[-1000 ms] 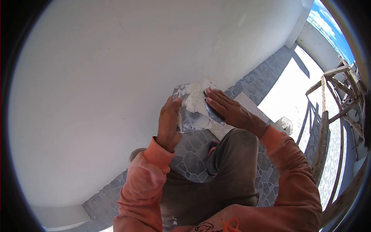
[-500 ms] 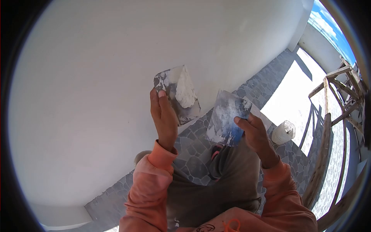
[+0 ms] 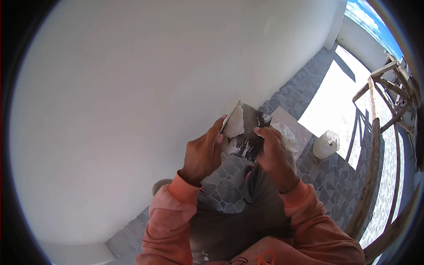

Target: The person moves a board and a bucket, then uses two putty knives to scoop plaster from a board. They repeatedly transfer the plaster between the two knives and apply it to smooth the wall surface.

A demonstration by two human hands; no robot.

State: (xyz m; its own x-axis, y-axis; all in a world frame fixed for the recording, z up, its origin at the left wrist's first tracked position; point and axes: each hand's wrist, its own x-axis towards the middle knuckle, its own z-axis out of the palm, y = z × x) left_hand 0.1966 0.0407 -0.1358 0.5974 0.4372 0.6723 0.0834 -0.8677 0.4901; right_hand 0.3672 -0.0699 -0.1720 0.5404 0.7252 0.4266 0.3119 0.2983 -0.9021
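Observation:
My left hand (image 3: 202, 155) is closed on a flat putty blade, tilted so that little more than its thin edge shows. My right hand (image 3: 274, 152) grips a second putty blade (image 3: 254, 121), its thumb lying on the dark face streaked with dried white. Pale putty (image 3: 236, 123) lies where the two blades meet, over the left part of the dark face. The blades touch or overlap; exactly how is hidden. Both are held in front of the white wall, above my knees.
The smooth white wall (image 3: 132, 88) fills the left side. Behind my right hand, a light board (image 3: 304, 134) with whitish material lies on the grey stone-patterned floor (image 3: 225, 185). A whitish bucket (image 3: 326, 144) stands beside it. Wooden scaffold poles (image 3: 371, 176) rise at right.
Both hands have come together, the left moving right and down, the right slightly left. The blades were apart and now meet. The left blade has turned from face-on to nearly edge-on.

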